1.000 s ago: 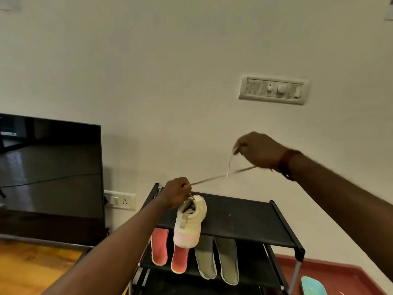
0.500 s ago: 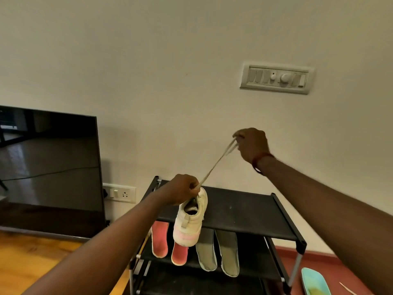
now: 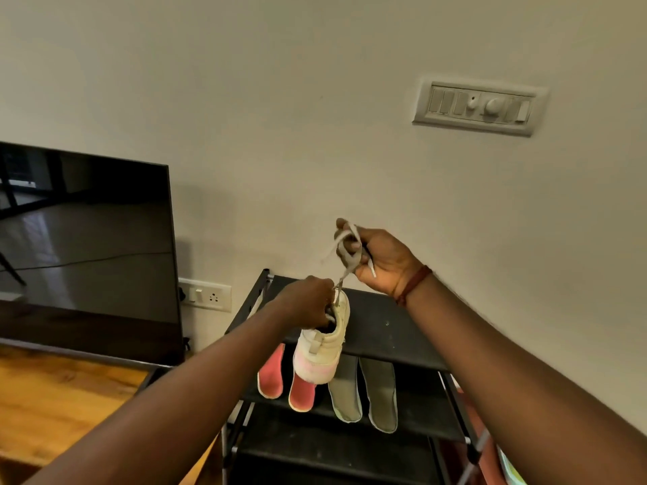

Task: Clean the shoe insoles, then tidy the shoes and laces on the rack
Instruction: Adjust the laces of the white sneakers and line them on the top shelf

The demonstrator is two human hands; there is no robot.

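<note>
Two bare forearms reach in from the near edge, over a wooden floor on the near left. The left hand holds a cream sneaker with a pink-tinted sole in the air, above the near edge of the black shoe rack. Its grip is curled round the shoe's collar by the top eyelets, and the toe hangs down toward the viewer. From that spot a pale shoelace runs up and to the right, pulled fairly straight, to the right hand, which is raised just beyond and above the left. The right grip is curled round the lace, which loops about the fingers; one loose end hangs over the palm. A red thread bracelet sits on the right wrist. On the rack's second shelf four insoles lie side by side, their far ends hidden under the top shelf: two pink insoles on the left, the second partly behind the hanging sneaker, and two olive insoles on the right. To the left of the rack stands a dark television, and between the two a wall socket is set low in the pale wall. Farther up on the right of that wall is a switch panel with a round knob.
</note>
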